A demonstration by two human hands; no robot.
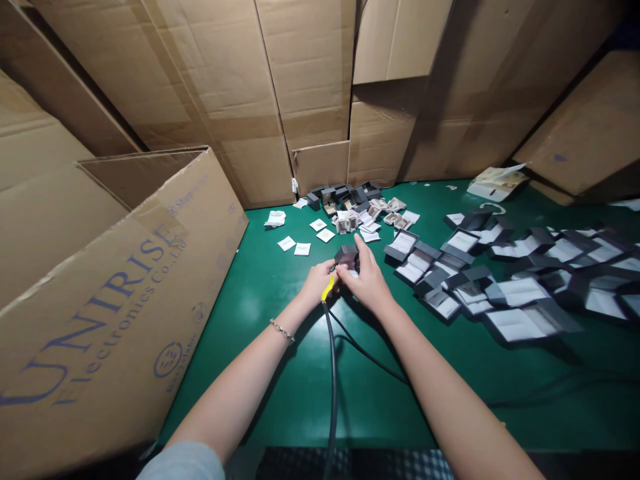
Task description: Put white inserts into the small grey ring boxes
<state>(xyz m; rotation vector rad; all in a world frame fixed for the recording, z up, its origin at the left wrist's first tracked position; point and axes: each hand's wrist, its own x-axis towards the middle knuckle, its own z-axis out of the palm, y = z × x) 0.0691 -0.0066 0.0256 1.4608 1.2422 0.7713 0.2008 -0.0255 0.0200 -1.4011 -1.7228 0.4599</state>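
Over the middle of the green table, a small dark jewelry box with its lid raised is held between both hands. My left hand grips it from the left, fingers curled. From the right, my right hand holds the same box, thumb at its front and index finger stretched upward. A yellow band on a black cable shows in front of my left hand. Just beyond lie pale box inserts, a pile of dark boxes and several small white cards.
A large printed cardboard carton leans along the left side. Many open dark boxes with white linings spread over the right of the green table. Stacked cartons wall off the back. A torn paper packet lies back right.
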